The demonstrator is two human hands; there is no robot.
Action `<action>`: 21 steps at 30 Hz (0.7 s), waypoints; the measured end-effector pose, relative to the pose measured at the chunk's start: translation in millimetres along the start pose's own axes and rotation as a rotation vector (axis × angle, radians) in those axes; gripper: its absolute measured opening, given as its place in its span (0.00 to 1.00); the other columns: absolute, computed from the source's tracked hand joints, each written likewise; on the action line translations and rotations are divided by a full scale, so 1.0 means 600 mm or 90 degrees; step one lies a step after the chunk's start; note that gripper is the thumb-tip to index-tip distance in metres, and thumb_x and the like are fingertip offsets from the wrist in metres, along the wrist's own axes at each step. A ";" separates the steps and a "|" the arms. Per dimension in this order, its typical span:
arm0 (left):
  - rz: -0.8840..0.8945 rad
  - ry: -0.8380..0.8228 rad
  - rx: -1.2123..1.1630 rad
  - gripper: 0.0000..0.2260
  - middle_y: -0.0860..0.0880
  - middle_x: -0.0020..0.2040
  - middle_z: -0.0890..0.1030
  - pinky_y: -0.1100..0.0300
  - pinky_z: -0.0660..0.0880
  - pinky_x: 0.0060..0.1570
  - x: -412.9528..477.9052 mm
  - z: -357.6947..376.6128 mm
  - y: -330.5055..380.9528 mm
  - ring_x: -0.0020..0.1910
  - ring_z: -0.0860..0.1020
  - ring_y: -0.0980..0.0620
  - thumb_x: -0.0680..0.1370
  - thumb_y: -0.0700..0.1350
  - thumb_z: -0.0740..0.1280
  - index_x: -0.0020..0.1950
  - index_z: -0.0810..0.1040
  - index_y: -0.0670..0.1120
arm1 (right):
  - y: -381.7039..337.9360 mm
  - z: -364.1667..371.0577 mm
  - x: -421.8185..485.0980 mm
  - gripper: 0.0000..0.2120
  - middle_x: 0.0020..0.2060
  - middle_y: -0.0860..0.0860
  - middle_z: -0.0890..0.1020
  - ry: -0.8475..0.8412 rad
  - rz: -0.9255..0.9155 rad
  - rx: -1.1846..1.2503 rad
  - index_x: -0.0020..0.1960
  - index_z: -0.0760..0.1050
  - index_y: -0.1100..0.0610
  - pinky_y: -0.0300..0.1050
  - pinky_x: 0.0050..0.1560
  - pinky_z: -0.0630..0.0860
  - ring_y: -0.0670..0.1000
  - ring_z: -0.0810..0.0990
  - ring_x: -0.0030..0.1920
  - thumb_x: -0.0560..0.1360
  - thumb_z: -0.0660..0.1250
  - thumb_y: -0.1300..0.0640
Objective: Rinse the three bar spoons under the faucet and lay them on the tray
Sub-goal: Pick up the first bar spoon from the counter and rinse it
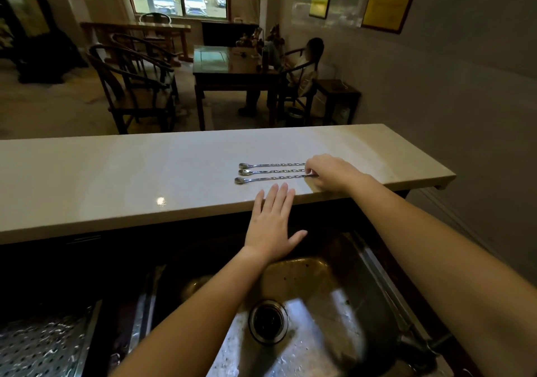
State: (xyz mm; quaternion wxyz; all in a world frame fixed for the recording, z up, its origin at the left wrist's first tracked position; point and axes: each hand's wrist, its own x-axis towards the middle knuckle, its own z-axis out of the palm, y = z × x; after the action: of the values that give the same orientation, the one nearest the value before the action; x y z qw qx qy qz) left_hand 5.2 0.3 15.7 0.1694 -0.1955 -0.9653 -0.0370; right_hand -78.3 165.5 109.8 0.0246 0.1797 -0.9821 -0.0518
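Note:
Three steel bar spoons with twisted stems lie side by side on the pale counter (116, 173), bowls to the left: the far spoon (270, 164), the middle spoon (270, 171) and the near spoon (273, 178). My right hand (331, 173) covers their right ends, its fingertips pinching the handle end of the near spoon. Flat and spread, my left hand (273, 219) hovers over the counter's front edge, just below the spoons, holding nothing. A perforated metal tray (43, 344) lies at the lower left. No faucet spout is visible.
Below the counter is a steel sink (334, 304) with a round drain (268, 321), wet at the bottom. Beyond the counter are dark wooden chairs, a table and a seated person by the right wall.

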 end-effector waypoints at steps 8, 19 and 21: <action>0.002 0.009 -0.003 0.39 0.46 0.79 0.46 0.47 0.36 0.73 0.000 0.008 -0.002 0.77 0.43 0.47 0.74 0.66 0.52 0.77 0.44 0.46 | 0.002 -0.005 0.015 0.05 0.45 0.53 0.77 -0.038 -0.050 -0.020 0.41 0.66 0.53 0.45 0.43 0.67 0.56 0.73 0.47 0.74 0.61 0.60; 0.004 0.013 0.004 0.39 0.47 0.79 0.48 0.48 0.36 0.73 0.000 0.014 -0.005 0.78 0.44 0.48 0.74 0.66 0.52 0.77 0.45 0.46 | 0.025 -0.044 -0.033 0.05 0.43 0.51 0.72 -0.082 -0.027 0.164 0.51 0.74 0.57 0.42 0.44 0.67 0.52 0.71 0.43 0.76 0.63 0.62; 0.004 0.014 0.003 0.39 0.47 0.79 0.48 0.48 0.37 0.73 -0.001 0.015 -0.005 0.78 0.44 0.48 0.74 0.66 0.51 0.77 0.45 0.46 | 0.028 -0.044 -0.057 0.08 0.46 0.53 0.74 -0.049 -0.017 0.188 0.53 0.78 0.57 0.41 0.47 0.69 0.53 0.73 0.45 0.76 0.63 0.62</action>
State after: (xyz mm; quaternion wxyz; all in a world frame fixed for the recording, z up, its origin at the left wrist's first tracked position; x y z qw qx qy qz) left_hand 1.5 -1.6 7.1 0.1807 -0.1979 -0.9628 -0.0362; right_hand -50.3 190.8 137.0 -0.0407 0.1919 -0.9768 0.0858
